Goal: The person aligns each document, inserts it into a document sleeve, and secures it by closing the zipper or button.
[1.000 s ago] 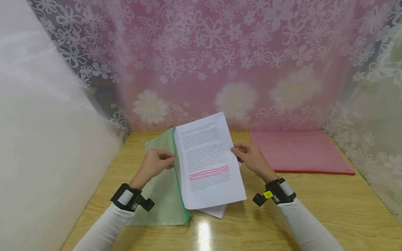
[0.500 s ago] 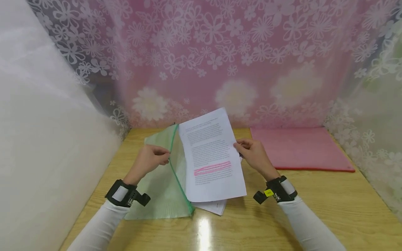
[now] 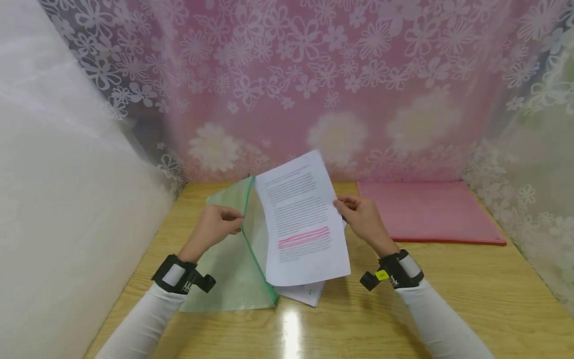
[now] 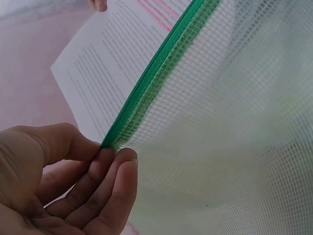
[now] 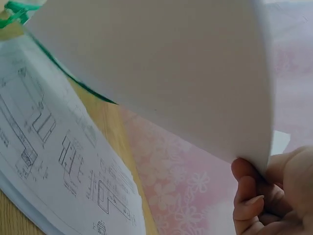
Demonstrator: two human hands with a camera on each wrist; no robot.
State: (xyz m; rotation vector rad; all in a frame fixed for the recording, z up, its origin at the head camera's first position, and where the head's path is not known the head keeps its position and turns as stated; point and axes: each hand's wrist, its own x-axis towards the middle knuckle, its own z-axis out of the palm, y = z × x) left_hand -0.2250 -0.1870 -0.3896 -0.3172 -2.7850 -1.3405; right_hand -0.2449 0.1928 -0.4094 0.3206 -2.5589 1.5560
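A translucent mesh zipper pouch [image 3: 224,274] with a green zipper edge lies at the left. My left hand [image 3: 215,227] pinches that edge and lifts it, as the green zipper [image 4: 146,81] between thumb and fingers shows in the left wrist view. My right hand [image 3: 362,222] pinches the right edge of a printed sheet [image 3: 298,214] with pink highlighted lines. The sheet is raised and tilted, its left side at the pouch's mouth. In the right wrist view its blank back faces the camera. Below it lie more papers [image 5: 63,156] with line drawings, partly hidden by the sheet.
A pink folder-like pouch [image 3: 430,212] with a red edge lies flat at the back right of the wooden table [image 3: 403,319]. Behind the table hangs a pink floral curtain [image 3: 287,89]. White sheeting [image 3: 80,174] closes off the left side.
My left hand has drawn the zipper edge slightly left, widening the pouch's mouth. The sheet in my right hand has shifted a little right and up, then bent slightly.
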